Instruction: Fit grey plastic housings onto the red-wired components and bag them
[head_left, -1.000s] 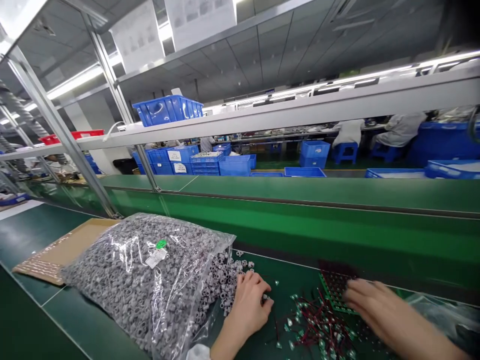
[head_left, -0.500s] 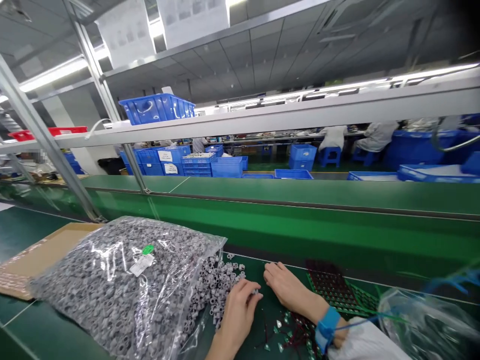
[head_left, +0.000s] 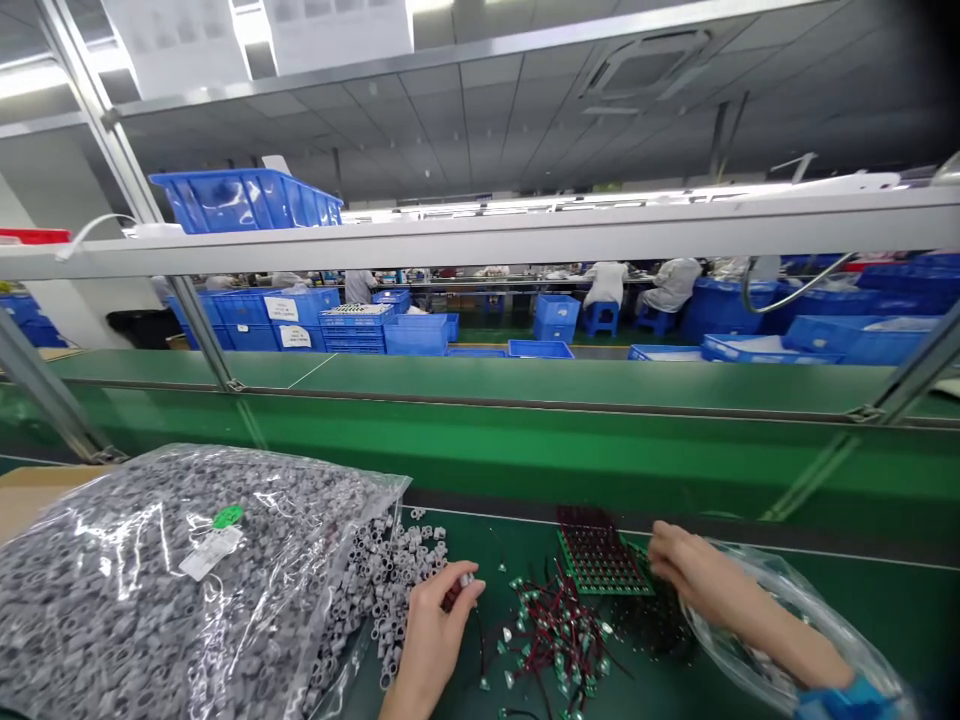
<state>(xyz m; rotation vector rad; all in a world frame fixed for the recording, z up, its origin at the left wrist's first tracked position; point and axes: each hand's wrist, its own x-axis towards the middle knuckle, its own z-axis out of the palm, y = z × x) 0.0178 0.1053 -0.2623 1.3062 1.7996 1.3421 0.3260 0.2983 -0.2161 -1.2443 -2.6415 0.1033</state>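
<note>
My left hand (head_left: 431, 635) pinches a small grey plastic cap (head_left: 466, 579) between thumb and forefinger. Just left of it, a heap of loose grey caps (head_left: 409, 565) spills from a large clear bag (head_left: 225, 600) packed with the same parts. My right hand (head_left: 694, 570) is farther right, fingers curled together over the edge of a clear plastic bag (head_left: 780, 590); anything in its fingertips is hidden. Between the hands lies a tangle of dark red wires with small green boards (head_left: 555, 635). Behind it sits a green circuit-board panel (head_left: 604, 560) with dark wires.
A metal frame rail (head_left: 480, 238) crosses above the bench, carrying a blue bin (head_left: 247, 200). A green raised ledge (head_left: 480, 380) runs behind the work surface. Cardboard (head_left: 34, 490) lies at far left. Blue crates (head_left: 412, 335) and seated people in white are farther back.
My right hand has moved right, from beside the left hand to past the panel, uncovering the wire pile. The left hand still pinches a cap. The view has shifted right.
</note>
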